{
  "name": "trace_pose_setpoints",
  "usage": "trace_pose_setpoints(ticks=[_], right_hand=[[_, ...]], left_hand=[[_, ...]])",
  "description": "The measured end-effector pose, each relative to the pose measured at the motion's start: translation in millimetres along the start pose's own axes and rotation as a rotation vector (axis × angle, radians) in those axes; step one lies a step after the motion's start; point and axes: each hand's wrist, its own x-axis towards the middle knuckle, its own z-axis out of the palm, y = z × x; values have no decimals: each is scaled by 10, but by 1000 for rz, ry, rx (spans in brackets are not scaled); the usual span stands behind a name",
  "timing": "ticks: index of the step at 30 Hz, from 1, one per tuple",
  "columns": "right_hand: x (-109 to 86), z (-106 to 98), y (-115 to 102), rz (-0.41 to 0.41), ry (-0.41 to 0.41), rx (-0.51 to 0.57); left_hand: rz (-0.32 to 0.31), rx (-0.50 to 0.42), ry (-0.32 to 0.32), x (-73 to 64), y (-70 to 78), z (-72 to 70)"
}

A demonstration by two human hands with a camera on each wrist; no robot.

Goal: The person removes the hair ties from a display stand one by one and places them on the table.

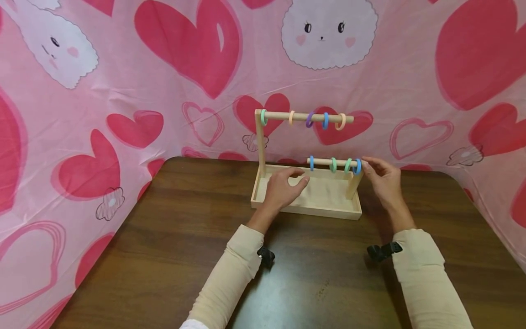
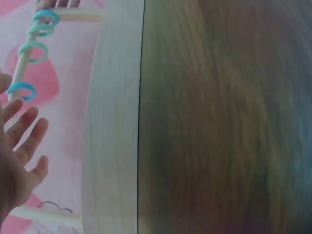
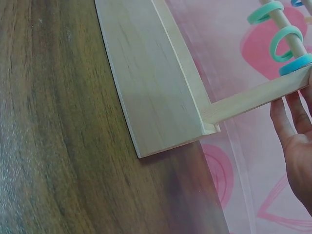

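A wooden stand with a shallow tray carries two rods hung with small coloured rings. Near the free end of the lower rod, my left hand is held over the tray with thumb and fingers apart, nothing between them. A blue ring hangs just beyond its fingertips. My right hand touches the top of the short right post, its fingers fairly straight against the outer side. Beside that post hang another blue ring and two green rings, one tilted on the rod.
Behind, the longer upper rod rests on a tall left post and bears several rings, including a purple ring. The stand is on a dark wooden table. A pink heart-patterned cloth hangs around its back and sides.
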Motion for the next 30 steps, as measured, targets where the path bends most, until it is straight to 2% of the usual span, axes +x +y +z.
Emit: trace_pose_setpoints(ticks=[6,14,21,25,30], right_hand=[[-25,33,-30,-28,14,18],[-50,44,-14,-26,30,13],[-47,27,-14,-36,31,18],[-45,31,-16,-26,36,16],[-40,60,-15,-11,43,2]], left_hand=[[-43,-174,60,14,53,118],[-71,-297,143,31,47,223],[-171,-485,165,64,94,312],[-212,-514,179,85,122,359],[-201,-509,208,99,116,406]])
